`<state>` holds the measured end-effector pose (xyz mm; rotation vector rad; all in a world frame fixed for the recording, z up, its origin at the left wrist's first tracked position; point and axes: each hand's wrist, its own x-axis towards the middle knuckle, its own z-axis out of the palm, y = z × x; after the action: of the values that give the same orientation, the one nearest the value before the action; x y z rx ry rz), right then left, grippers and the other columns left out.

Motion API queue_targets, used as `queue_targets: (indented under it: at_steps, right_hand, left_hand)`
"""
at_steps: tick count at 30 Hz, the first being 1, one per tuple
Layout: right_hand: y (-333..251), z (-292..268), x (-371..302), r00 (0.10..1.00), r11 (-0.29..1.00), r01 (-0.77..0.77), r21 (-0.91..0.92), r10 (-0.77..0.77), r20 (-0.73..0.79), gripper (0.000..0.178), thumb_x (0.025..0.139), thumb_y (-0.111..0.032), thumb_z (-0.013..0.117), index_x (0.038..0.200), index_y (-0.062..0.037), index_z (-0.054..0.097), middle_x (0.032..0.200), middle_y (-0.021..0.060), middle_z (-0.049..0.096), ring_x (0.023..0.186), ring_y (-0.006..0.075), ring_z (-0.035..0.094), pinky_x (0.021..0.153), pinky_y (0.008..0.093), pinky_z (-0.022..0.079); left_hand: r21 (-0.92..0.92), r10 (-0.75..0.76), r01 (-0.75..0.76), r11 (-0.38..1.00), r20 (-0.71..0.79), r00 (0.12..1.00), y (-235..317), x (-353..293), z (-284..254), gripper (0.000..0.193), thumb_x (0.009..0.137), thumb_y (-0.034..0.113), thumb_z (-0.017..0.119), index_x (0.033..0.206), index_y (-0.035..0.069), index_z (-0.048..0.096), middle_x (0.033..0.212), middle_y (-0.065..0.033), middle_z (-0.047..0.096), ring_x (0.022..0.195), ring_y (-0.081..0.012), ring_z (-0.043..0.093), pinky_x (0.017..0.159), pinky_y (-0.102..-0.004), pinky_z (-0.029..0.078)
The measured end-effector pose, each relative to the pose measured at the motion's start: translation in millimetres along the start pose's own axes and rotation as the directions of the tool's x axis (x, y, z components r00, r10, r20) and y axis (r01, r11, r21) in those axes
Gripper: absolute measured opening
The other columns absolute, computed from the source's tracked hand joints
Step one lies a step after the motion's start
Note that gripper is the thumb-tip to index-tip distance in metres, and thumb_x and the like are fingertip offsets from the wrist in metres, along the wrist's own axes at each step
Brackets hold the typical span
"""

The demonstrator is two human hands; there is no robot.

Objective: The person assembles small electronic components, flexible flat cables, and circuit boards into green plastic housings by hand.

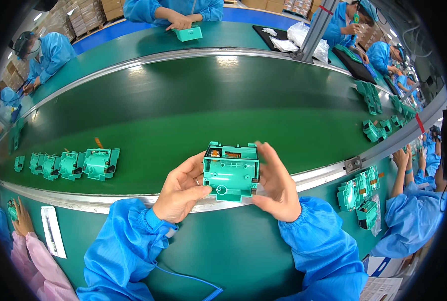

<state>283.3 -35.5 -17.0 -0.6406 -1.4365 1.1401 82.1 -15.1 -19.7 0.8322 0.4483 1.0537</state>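
Observation:
A green plastic housing (232,175) is held up above the near rail of the conveyor. It has a rounded middle, an open top section with dark and copper-coloured parts inside, and black side edges. My left hand (180,190) grips its left side, thumb on the lower front corner and fingers behind. My right hand (279,188) cups the right side, with the thumb at the lower corner and fingertips by the upper corner; its exact contact is partly hidden. A blue wrist strap (155,220) with a coiled cord (203,291) is on my left wrist.
Several similar housings (100,163) stand in a row on the green belt (153,125) at left. More housings (351,195) lie on the bench at right, beside a co-worker's arm (401,165). A white packet (52,232) lies at left near another person's hand (22,218). Metal rails (324,180) border the belt.

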Motion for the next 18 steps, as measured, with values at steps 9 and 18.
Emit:
queue_targets:
  at_steps: [9,18]
  right_hand:
    - [0.9,1.0,-0.1,0.886,0.727,-0.426,0.538,0.456,0.085,0.051,0.086,-0.012,0.048,0.129,0.0056,0.027,0.122,0.0166,0.043,0.112,0.0236,0.043,0.095,0.0372,0.033]
    - [3.2,1.0,-1.7,0.875,0.777,-0.419,0.47,0.484,-0.019,0.046,0.081,-0.004,0.05,0.124,0.0065,0.036,0.116,0.0151,0.05,0.106,0.0207,0.049,0.091,0.0337,0.037]
  left_hand:
    - [0.1,0.009,-0.007,0.995,-0.023,1.0,3.0,0.0,-2.0,0.063,0.071,-0.008,0.057,0.129,0.0,0.032,0.112,-0.0139,0.048,0.1,-0.0199,0.05,0.087,-0.0328,0.042]
    - [0.173,-0.01,0.012,0.985,-0.013,1.0,-1.3,1.7,-1.9,0.064,0.071,-0.009,0.058,0.128,0.001,0.031,0.107,-0.0126,0.049,0.094,-0.0188,0.051,0.082,-0.0339,0.046]
